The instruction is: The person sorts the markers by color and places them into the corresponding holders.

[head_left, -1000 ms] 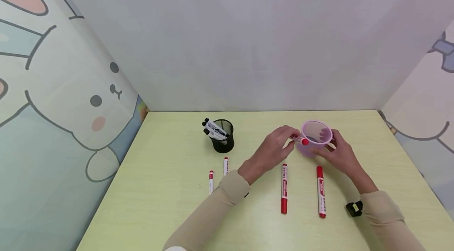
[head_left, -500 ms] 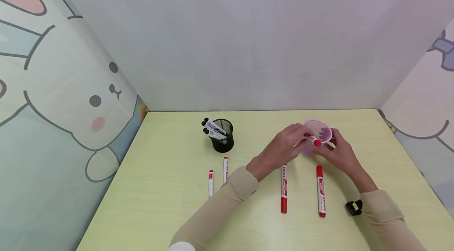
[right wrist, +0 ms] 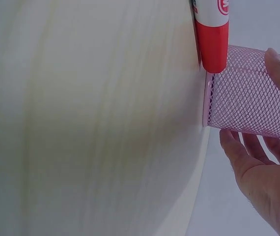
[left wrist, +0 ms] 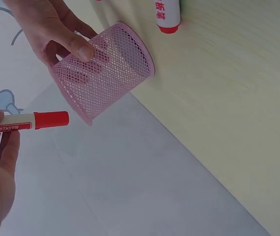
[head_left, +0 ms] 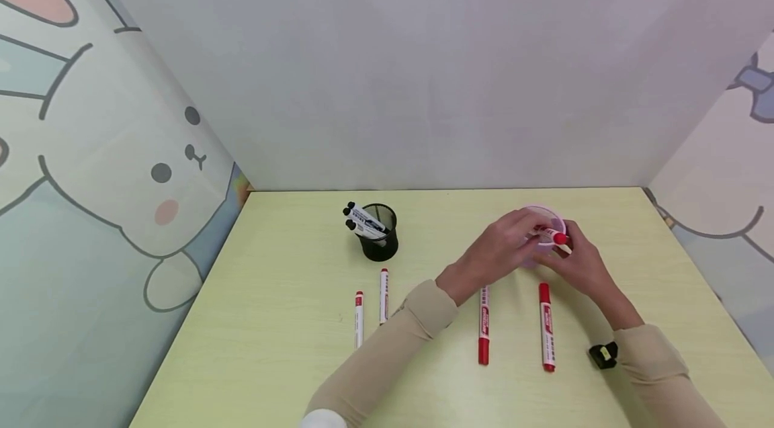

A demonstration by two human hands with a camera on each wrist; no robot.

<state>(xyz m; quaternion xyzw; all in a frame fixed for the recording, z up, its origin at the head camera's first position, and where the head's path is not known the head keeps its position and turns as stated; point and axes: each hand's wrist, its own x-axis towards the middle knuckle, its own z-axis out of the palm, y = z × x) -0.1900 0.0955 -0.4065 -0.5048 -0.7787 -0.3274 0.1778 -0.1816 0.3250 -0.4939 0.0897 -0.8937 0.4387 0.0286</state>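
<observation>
My left hand pinches a red-and-white marker above the rim of a pink mesh pen holder. In the left wrist view the marker's red end is just outside the holder's mouth, apart from it. My right hand grips the side of the holder, which stands upright on the table; thumb and fingers lie around its mesh wall in the right wrist view. Part of the holder is hidden behind my left hand in the head view.
Two red markers lie in front of the holder. Two slimmer red-ended markers lie further left, partly covered by the left sleeve. Behind them, a black mesh pen holder contains several black-capped markers.
My left hand has moved right with the marker, from the holder's left side to over its mouth. The right hand keeps its grip in the same place.
</observation>
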